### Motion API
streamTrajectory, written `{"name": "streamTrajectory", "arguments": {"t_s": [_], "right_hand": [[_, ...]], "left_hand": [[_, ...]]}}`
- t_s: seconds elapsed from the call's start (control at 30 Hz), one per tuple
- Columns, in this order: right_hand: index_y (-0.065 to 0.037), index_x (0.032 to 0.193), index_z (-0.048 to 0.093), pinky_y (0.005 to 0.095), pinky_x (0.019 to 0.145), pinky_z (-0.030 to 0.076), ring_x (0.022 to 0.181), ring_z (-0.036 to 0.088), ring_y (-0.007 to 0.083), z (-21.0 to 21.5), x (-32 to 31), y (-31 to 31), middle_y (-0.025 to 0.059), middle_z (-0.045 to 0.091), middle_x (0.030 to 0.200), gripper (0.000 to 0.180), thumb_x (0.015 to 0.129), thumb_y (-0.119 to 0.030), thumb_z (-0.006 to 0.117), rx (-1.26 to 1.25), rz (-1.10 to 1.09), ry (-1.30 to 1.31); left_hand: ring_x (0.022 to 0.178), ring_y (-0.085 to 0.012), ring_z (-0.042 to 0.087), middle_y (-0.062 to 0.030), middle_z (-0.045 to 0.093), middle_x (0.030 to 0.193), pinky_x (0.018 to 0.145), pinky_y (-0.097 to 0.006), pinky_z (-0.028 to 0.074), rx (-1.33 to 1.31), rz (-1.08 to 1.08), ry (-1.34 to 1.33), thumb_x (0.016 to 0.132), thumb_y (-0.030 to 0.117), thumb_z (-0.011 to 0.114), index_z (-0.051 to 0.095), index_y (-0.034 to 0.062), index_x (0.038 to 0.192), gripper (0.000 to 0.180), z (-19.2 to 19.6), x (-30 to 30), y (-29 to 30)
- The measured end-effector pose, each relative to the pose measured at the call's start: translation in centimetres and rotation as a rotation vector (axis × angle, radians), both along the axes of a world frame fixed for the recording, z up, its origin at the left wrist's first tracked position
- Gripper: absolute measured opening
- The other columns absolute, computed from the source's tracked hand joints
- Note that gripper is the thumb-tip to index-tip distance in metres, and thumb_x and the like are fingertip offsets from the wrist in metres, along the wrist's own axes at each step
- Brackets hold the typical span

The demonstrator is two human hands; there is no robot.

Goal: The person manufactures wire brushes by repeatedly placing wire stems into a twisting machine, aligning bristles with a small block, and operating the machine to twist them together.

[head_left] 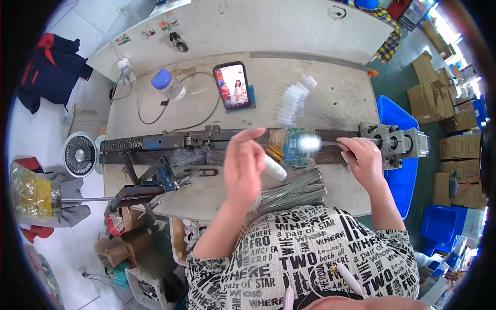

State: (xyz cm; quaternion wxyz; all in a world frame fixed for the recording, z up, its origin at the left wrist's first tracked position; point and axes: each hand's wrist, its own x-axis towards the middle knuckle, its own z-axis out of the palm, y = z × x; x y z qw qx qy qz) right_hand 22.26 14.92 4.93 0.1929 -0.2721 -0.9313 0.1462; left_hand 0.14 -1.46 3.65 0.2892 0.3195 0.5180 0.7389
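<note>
My left hand (pixel 244 168) is raised over the near side of the bench rail, fingers loosely bent and apart, holding nothing I can see. Close beside it lie a white rounded cylinder (pixel 275 168) and some ochre rings (pixel 275 151). At the rail's right part, my right hand (pixel 363 157) has thumb and fingertips pinched on a thin metal wire (pixel 331 143). Left of those fingertips is a white blurred shape (pixel 310 143), too smeared to name. Beneath it is a blue-green patch (pixel 295 155). A bundle of metal wires (pixel 294 190) lies between me and the rail.
White-headed pieces with thin wire stems (pixel 294 102) lie fanned beyond the rail. A phone (pixel 232 87) and a blue-lidded jar (pixel 169 85) stand farther back. The rail ends in a metal chuck unit (pixel 393 143) over a blue bin (pixel 400 186). A spring (pixel 123 145) and lever (pixel 150 188) occupy the left.
</note>
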Motion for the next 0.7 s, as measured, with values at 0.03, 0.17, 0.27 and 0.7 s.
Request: {"name": "streamTrajectory", "arguments": {"t_s": [0.03,0.17,0.27,0.7], "right_hand": [[-0.007,0.100,0.066,0.0382,0.071,0.049,0.081,0.065,0.0285,-0.1,-0.1,0.5,0.0081,0.068,0.086,0.024,0.076,-0.007,0.067,0.010,-0.005,0.001],[-0.006,0.099,0.066,0.0388,0.072,0.050,0.082,0.065,0.0310,-1.3,-1.4,1.8,0.0115,0.068,0.090,0.020,0.078,-0.006,0.067,-0.058,-0.032,0.097],[-0.005,0.094,0.066,0.0394,0.072,0.050,0.081,0.064,0.0313,-1.8,-1.4,2.3,0.0116,0.068,0.089,0.016,0.079,-0.008,0.067,-0.088,0.045,0.068],[0.003,0.100,0.065,0.0236,0.056,0.046,0.062,0.061,0.0105,-3.1,-3.5,-2.5,0.0069,0.064,0.071,0.014,0.091,-0.004,0.059,-0.874,0.159,0.094]], "left_hand": [[0.052,-0.0044,0.029,0.0041,0.036,0.066,0.046,-0.021,0.026,0.048,-0.009,-0.060,0.105,0.038,0.029,0.055,0.0037,0.116,0.045,0.2,-0.3,-0.4],[0.052,-0.0042,0.028,0.0048,0.033,0.066,0.046,-0.020,0.024,0.153,-0.055,-0.189,0.102,0.049,0.030,0.057,0.0030,0.112,0.055,0.0,-1.6,-1.7],[0.055,-0.0046,0.029,0.0050,0.033,0.068,0.047,-0.020,0.024,0.023,-0.029,-0.234,0.102,0.048,0.034,0.059,0.0027,0.108,0.052,0.2,-0.9,-2.7],[0.052,-0.0024,0.027,0.0067,0.035,0.063,0.047,-0.020,0.022,-0.098,0.101,-0.370,0.103,0.027,0.043,0.061,0.0000,0.105,0.032,-1.5,1.1,-6.1]]}}
